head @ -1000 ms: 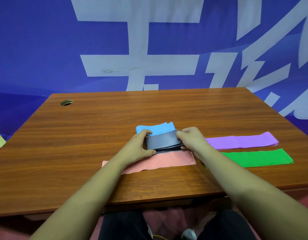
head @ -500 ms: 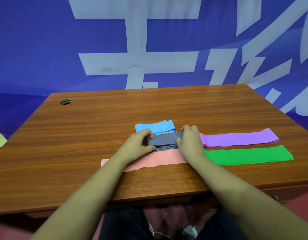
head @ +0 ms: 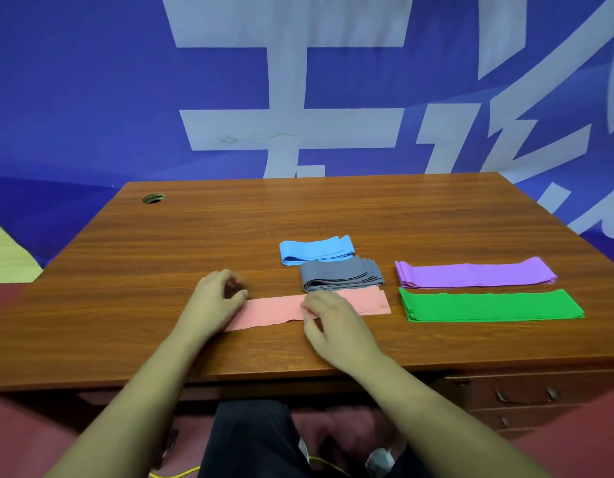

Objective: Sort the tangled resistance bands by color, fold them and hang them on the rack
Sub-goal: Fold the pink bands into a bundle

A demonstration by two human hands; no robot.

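Here, our left hand (head: 214, 300), grip relaxed, covers the pink band (head: 274, 310) at 9 o'clock; our right hand (head: 331, 322) pinches its middle.

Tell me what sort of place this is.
Probably an office or event room: a brown wood-grain desk with a round cable hole and drawers, backed by a large blue banner with white lettering.

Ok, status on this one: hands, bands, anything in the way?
Left hand loosely curled at one end of pink band, right hand on its middle, grip unclear. Grey band folded beside it. No rack in view.
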